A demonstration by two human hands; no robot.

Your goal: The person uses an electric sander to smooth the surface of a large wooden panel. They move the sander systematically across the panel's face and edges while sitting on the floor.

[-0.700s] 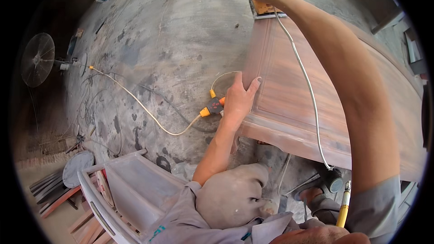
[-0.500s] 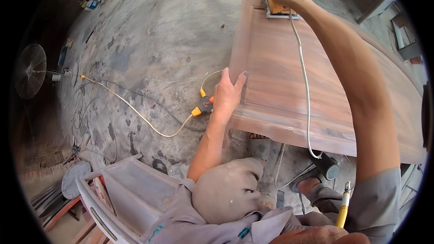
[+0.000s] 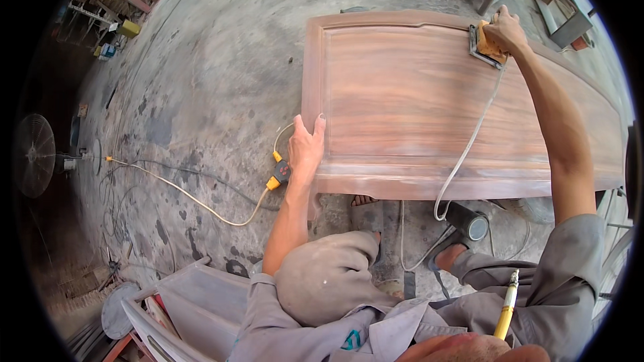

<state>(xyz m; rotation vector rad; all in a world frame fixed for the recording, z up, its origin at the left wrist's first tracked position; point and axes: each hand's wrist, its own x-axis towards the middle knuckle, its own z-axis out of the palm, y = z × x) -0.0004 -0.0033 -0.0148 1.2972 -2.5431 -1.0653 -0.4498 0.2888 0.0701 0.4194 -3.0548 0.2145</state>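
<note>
A wide reddish-brown wooden panel (image 3: 436, 107) with a raised frame lies flat across the middle of the view, above a grey concrete floor (image 3: 201, 80). The right hand (image 3: 504, 30) reaches to the panel's far edge, its fingers clenched over a small orange sander (image 3: 488, 45) that sits flat on the wood near the far right part of the frame. A pale cord (image 3: 469, 141) runs from the sander back across the panel toward the person and drops over the near edge, beside a dark round object (what it is cannot be told) (image 3: 469, 222) on the floor. The left hand (image 3: 306, 149) rests on the panel's near left corner, fingers released and spread, palm down, grasping nothing. Just left of that hand, an orange and black plug connector (image 3: 278, 174) lies on the floor, and a yellowish cable (image 3: 188, 194) runs from it leftward. A fan (image 3: 33, 155) stands at the far left rim, well apart from the panel. Near the lower edge, a grey plastic chair (image 3: 194, 308) stands to the person's left. The person wears grey work clothes, and a yellow pencil-like stick (image 3: 506, 312) shows near their right shoulder. A sandalled foot (image 3: 365, 211) shows under the panel's near edge.
</note>
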